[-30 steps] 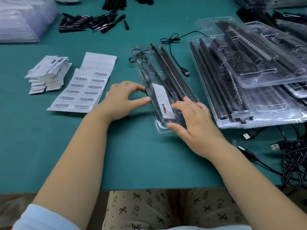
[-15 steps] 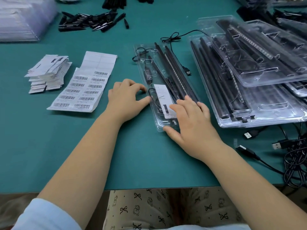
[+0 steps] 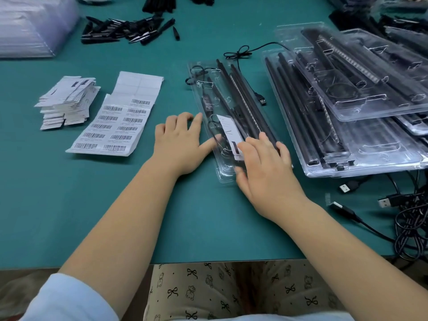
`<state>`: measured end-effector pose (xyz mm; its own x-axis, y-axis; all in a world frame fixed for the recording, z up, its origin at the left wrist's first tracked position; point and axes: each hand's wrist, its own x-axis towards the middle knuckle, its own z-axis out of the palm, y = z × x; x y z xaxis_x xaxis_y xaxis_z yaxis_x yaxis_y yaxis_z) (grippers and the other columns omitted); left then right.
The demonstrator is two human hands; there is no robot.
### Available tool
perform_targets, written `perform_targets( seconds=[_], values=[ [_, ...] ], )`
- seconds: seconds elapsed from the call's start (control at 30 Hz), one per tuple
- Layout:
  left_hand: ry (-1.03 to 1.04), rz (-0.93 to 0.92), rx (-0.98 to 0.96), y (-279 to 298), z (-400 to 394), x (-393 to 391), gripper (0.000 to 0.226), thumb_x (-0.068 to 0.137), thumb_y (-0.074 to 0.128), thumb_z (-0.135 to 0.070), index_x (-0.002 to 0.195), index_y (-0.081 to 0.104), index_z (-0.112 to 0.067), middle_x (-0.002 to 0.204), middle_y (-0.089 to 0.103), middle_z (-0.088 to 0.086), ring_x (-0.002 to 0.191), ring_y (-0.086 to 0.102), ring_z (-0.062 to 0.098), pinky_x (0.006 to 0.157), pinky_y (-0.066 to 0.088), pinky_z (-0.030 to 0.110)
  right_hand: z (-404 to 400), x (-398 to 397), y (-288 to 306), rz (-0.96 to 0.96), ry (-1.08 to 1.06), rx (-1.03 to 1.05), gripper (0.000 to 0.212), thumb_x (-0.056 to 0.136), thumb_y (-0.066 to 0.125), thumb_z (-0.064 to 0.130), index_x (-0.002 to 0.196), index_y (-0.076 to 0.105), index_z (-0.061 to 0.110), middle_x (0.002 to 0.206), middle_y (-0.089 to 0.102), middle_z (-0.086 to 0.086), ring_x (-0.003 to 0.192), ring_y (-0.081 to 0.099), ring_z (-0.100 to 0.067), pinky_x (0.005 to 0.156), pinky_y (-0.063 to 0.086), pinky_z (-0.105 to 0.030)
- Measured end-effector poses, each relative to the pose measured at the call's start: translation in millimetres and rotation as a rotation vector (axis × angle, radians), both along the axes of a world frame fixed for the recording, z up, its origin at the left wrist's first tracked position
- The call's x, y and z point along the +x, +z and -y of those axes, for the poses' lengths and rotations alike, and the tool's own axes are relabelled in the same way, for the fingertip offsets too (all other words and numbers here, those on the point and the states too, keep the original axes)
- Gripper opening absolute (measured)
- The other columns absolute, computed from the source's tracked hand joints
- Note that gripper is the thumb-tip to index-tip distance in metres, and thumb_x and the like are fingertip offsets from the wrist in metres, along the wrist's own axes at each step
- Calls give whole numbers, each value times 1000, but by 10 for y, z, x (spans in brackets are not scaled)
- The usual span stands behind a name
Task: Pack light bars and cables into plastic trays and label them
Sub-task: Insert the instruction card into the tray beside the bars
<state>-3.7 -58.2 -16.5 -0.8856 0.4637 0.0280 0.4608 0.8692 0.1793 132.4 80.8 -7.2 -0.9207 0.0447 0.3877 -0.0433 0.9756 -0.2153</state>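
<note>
A clear plastic tray (image 3: 223,172) lies in front of me on the green table. It holds black light bars (image 3: 240,98), a coiled cable and a white label card (image 3: 228,130). My left hand (image 3: 179,142) rests flat on the table against the tray's left edge, fingers straight, thumb touching the rim. My right hand (image 3: 264,167) lies flat on the tray's near end, its fingers pressing on the card and the bars. Neither hand grips anything.
A sheet of barcode labels (image 3: 118,121) and a pile of cut labels (image 3: 67,100) lie at left. Stacked filled trays (image 3: 347,107) sit at right, with loose USB cables (image 3: 405,209) near the edge. Black bar parts (image 3: 125,31) lie at the back.
The tray has slid a little away from me and straightened. My left hand's fingers have uncurled and flattened beside it. My right hand has stayed pressing on the near end.
</note>
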Motion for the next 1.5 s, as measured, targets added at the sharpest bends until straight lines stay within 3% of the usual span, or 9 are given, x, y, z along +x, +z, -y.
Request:
perform_targets(
  seconds=[0.1,0.33,0.43,0.63,0.73,0.8,0.87,0.93,1.5],
  values=[
    [45,12,27,27,-36,-14,75,86,23,-68,148,25,-26,147,28,2,135,19,24,109,13,42,8,14,18,0,23,-99,40,79,62,2,111,39,12,117,57,-19,127,39,-51,98,27,-66],
    [-144,199,302,194,249,-71,98,68,60,-73,149,18,-38,152,23,-10,136,22,20,111,19,42,-15,35,7,-48,16,-129,17,71,68,-6,85,59,-2,108,58,-23,124,42,-51,98,22,-73],
    [-237,179,305,281,262,-49,94,57,58,-74,142,23,-52,152,21,-21,133,23,21,113,20,46,-40,55,44,-100,-41,-42,14,71,72,5,82,64,2,103,60,-20,108,52,-43,93,42,-60],
    [-315,197,280,280,203,-54,72,74,73,-47,136,37,-53,139,24,-35,125,30,18,109,22,34,97,369,114,19,12,-65,31,80,58,31,89,65,3,84,58,-12,76,54,-30,63,50,-40],
    [-326,248,312,293,211,-68,68,76,69,-50,137,40,-49,147,26,-29,134,32,19,114,22,44,204,560,106,237,-10,-16,54,82,44,39,112,65,0,111,64,-16,102,60,-36,84,53,-44],
    [-339,289,335,306,197,-69,68,78,66,-51,140,39,-46,152,25,-23,140,28,17,115,21,49,248,564,121,453,-17,43,77,87,24,51,147,21,2,153,22,-19,142,20,-31,114,24,-42],
    [-343,310,323,314,189,-59,69,78,61,-56,141,36,-47,154,23,-23,143,24,15,115,19,51,257,591,85,532,29,49,77,82,-2,60,134,-38,15,145,-42,-7,135,-37,-18,114,-17,-34],
    [-337,295,287,309,187,-48,68,78,59,-58,141,34,-48,154,22,-23,142,24,13,115,18,51,243,573,72,561,50,83,75,75,-12,61,121,-51,17,133,-55,-3,125,-50,-14,107,-28,-32],
    [-257,94,197,150,77,-8,58,85,44,-56,139,31,-43,153,22,-20,127,33,23,98,21,39,248,269,49,564,102,64,93,77,13,71,145,-22,19,149,-35,-12,134,-40,-20,113,-21,-40]
  ],
)
